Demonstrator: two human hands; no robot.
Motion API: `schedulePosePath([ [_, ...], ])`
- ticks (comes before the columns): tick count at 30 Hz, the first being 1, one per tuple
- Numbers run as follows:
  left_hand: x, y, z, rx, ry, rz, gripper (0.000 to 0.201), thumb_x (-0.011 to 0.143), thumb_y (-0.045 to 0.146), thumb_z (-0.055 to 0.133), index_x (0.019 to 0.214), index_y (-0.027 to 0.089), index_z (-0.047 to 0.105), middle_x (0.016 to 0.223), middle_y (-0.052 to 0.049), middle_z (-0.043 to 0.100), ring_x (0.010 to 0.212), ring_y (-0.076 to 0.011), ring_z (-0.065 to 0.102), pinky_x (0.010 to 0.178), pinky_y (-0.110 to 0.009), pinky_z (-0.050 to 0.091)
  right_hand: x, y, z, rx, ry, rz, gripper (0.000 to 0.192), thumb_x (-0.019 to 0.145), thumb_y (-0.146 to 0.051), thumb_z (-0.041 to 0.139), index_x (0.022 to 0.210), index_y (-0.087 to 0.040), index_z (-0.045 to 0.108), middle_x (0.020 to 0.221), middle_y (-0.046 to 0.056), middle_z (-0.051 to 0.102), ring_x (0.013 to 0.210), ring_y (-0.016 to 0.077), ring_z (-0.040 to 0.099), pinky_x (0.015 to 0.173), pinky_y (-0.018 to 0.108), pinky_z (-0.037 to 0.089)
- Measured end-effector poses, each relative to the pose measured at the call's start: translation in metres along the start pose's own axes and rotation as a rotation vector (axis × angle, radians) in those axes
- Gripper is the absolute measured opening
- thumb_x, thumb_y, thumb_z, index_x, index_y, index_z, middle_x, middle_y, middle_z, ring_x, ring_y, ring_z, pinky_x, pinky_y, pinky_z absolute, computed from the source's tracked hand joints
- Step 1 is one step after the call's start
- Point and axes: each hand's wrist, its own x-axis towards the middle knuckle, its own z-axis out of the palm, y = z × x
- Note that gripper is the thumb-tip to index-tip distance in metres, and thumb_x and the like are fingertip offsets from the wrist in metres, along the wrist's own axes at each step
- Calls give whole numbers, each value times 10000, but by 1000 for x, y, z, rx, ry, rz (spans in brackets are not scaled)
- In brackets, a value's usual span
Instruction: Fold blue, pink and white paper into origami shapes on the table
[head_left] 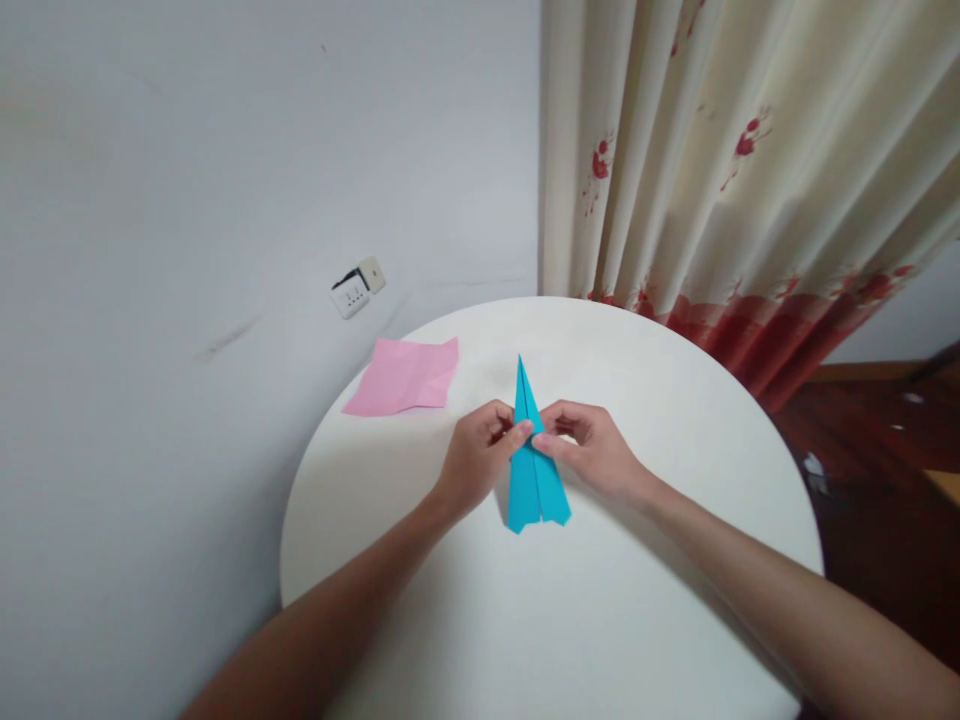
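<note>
A blue paper airplane (538,485), long and narrow with its pointed tip facing away from me, is held between both hands over the table. Its centre crease runs lengthwise, and the wide near end has a notched edge. My left hand (484,445) pinches the left side, thumb on top and fingers curled at the edge. On the right side my right hand (589,440) grips likewise, its thumb close to the other thumb near the crease. The fingertips beneath the paper are hidden.
A pink sheet of paper (405,378), slightly creased, lies at the table's far left. The round white table (615,590) stands by a pale wall with a socket (350,297). A cream curtain (675,170) with red flowers hangs behind at the right.
</note>
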Motion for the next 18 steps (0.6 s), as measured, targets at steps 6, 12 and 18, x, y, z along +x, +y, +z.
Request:
schedulePosePath([
  [6,6,-12,1,-52,64,-66,270,844,452,646,762,204,579,649,28,562,589,-126,506,547,-241,404,-2,14,5,118,136,155,357,738,-507,769,708,-202,585,598,-44,534,529,107,437,500,243,330],
  [12,12,-31,0,-77,109,-107,255,834,424,678,927,245,522,615,69,553,520,-115,505,505,-217,390,5,26,0,265,191,216,387,656,-433,824,758,-218,519,570,-78,490,497,92,402,483,226,296],
  [18,9,-39,8,194,83,101,258,916,324,576,1153,232,614,1144,-70,663,1057,-217,641,908,-334,512,7,41,2,181,271,172,392,671,-349,755,991,-239,556,712,-44,615,533,115,487,497,236,356],
])
